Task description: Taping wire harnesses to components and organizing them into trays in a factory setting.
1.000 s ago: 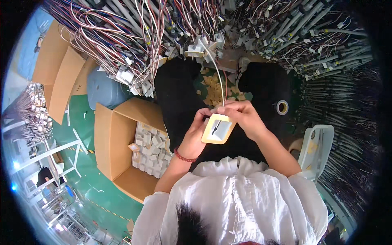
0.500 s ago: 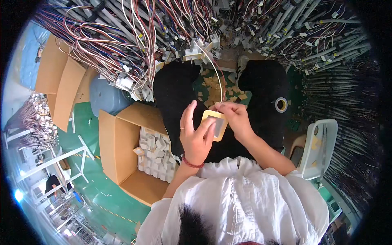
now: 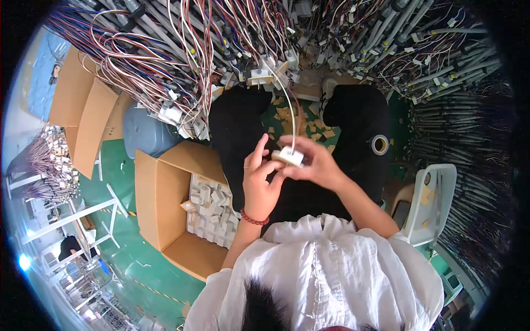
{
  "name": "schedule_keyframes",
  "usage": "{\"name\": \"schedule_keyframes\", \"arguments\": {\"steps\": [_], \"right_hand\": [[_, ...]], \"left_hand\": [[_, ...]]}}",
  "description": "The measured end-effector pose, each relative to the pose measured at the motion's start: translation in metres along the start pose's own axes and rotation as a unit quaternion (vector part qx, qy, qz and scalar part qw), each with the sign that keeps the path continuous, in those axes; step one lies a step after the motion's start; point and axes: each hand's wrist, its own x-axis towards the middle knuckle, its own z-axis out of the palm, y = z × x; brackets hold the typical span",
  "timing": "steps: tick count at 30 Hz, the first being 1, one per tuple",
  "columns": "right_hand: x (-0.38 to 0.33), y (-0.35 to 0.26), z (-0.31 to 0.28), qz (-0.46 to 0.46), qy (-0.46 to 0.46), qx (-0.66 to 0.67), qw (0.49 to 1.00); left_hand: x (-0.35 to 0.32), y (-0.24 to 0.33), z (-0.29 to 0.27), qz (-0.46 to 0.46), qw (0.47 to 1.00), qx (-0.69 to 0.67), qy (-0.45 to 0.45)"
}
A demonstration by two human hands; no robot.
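A small square plastic piece [image 3: 292, 156], white with a block on the face now showing, is held between my hands above my lap. A white wire [image 3: 290, 105] and a thin reddish one run from it up to the cable bundles. Wrapped round its right side is my right hand [image 3: 319, 165], thumb below and fingers partly blurred. My left hand [image 3: 261, 185] has its thumb and a fingertip at the piece's left edge, while its index finger points up. Parts of the piece are hidden by the fingers.
Dense cable bundles [image 3: 149, 44] hang ahead and at right. An open cardboard box [image 3: 149, 204] with white plastic parts [image 3: 212, 207] stands at my left, near a blue stool [image 3: 144, 132]. A tape roll [image 3: 380, 145] lies on my right thigh; a white plastic bin [image 3: 439, 204] stands at right.
The piece has been turned over: its grey, yellow-framed face showed before, now its white block side with the wire. My right hand has shifted from its top corner to its right side.
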Motion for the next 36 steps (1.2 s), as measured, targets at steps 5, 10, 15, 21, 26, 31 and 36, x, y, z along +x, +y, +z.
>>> {"name": "schedule_keyframes", "arguments": {"steps": [5,10,15,21,26,31,36], "right_hand": [[0.036,-0.017,-0.034,-0.059,0.155,0.042,0.985],[0.009,-0.019,-0.016,-0.092,0.242,-0.192,0.947],[-0.006,-0.021,0.004,0.101,0.083,0.022,0.991],[-0.004,-0.020,0.012,0.051,0.104,0.038,0.992],[-0.006,-0.021,0.015,0.042,0.105,0.046,0.993],[-0.006,-0.018,0.014,0.042,0.105,0.033,0.993],[-0.005,-0.009,0.007,-0.009,0.096,-0.009,0.995]], "left_hand": [[-0.013,-0.010,-0.008,-0.254,0.922,-0.284,-0.070],[-0.024,-0.007,0.003,-0.292,0.867,-0.398,-0.070],[-0.017,-0.004,0.012,-0.288,0.839,-0.453,-0.091],[-0.016,-0.002,0.004,-0.347,0.749,-0.548,-0.136],[-0.016,-0.002,0.004,-0.367,0.720,-0.572,-0.140],[-0.016,-0.007,0.004,-0.380,0.689,-0.597,-0.155],[-0.015,-0.005,0.003,-0.381,0.676,-0.607,-0.170]]}}
